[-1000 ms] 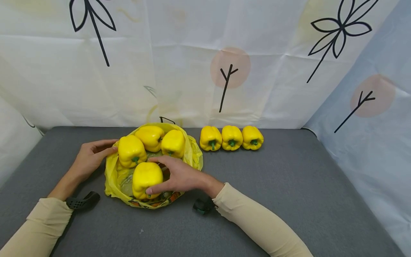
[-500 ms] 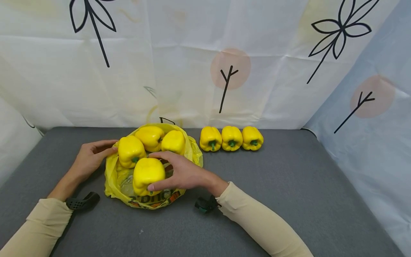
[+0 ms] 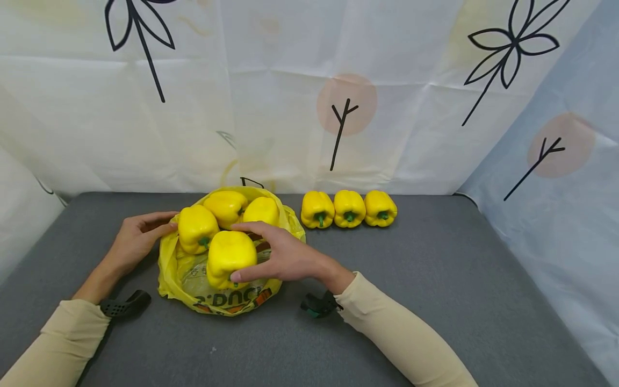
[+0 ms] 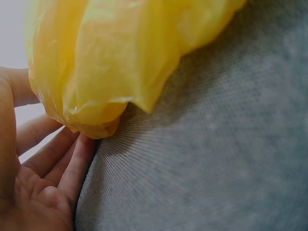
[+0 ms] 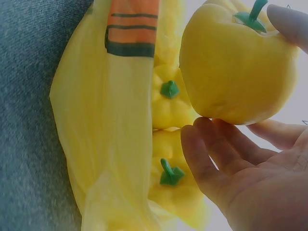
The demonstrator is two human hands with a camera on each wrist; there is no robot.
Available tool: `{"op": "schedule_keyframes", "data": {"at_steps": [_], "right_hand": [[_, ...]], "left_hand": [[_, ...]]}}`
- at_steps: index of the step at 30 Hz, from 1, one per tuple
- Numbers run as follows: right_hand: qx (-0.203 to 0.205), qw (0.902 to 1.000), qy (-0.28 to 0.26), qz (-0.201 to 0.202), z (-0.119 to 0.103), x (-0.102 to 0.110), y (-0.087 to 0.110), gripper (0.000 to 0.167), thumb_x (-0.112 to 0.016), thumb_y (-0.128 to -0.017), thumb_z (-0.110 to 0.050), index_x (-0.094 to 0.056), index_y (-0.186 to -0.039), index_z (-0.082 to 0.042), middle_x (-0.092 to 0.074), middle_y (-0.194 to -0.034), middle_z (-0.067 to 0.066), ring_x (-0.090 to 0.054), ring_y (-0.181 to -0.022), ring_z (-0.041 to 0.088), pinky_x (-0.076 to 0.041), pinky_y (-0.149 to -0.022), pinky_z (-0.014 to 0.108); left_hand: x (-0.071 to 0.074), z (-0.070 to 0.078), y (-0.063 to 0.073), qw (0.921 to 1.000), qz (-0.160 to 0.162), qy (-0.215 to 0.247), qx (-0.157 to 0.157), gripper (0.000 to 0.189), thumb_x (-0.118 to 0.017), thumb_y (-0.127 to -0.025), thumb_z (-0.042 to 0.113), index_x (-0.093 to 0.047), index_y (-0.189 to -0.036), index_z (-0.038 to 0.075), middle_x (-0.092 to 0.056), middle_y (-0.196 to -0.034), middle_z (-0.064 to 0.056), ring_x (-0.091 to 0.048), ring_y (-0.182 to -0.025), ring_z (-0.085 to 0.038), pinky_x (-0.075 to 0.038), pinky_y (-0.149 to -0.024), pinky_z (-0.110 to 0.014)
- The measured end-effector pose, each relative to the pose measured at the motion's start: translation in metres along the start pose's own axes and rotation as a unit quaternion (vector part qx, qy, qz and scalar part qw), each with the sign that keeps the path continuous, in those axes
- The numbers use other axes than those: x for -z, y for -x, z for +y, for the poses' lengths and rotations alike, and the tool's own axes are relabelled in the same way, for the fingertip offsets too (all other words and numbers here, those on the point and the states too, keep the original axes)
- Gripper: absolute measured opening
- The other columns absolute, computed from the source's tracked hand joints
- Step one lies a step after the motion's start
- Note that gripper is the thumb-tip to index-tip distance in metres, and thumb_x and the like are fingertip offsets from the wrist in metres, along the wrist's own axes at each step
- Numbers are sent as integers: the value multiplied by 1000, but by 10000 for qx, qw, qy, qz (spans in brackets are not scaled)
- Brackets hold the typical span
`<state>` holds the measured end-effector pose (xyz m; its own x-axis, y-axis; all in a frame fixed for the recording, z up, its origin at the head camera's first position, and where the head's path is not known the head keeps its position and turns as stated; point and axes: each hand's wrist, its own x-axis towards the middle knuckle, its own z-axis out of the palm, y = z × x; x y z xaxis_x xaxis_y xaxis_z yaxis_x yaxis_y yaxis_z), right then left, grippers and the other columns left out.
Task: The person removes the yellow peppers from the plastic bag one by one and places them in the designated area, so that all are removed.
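Gripping a glossy, blocky yellow pepper (image 3: 231,258) between thumb and spread fingers, the right hand (image 3: 290,255) holds it over the near part of a thin, crinkled plastic bag (image 3: 169,269). The left hand (image 3: 135,239), partly open, holds the bag's left side between thumb and fingers. Three more peppers (image 3: 197,226) lie inside toward the far rim; the right hand partly covers one. Right of the bag, three peppers in a row (image 3: 350,207) line the far edge of the gray, woven-cloth table (image 3: 435,301).
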<state>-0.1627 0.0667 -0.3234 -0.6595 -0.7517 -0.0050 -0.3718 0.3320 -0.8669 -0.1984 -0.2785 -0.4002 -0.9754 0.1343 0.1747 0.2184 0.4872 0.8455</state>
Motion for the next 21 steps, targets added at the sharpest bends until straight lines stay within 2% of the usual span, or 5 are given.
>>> {"op": "schedule_keyframes", "data": {"at_steps": [7,21], "right_hand": [[25,9999,-70,130,1,7,11,80,-80,-90,-25,-38,-157,-13,-45,-149,-1,-48,-129,12,-44,-108,34],[-98,9984,-98,550,7,27,40,80,-80,-88,-24,-39,-156,-13,-46,-147,1,-46,-133,21,-42,-110,43]], "left_hand": [[-1,-1,0,10000,25,-39,-5,50,-62,-104,31,-59,-139,-5,-59,-111,30,-55,-103,10,-45,-81,-7],[-1,0,0,10000,37,-28,19,51,-62,-104,32,-58,-139,-6,-59,-110,31,-55,-103,10,-46,-81,-7]]}}
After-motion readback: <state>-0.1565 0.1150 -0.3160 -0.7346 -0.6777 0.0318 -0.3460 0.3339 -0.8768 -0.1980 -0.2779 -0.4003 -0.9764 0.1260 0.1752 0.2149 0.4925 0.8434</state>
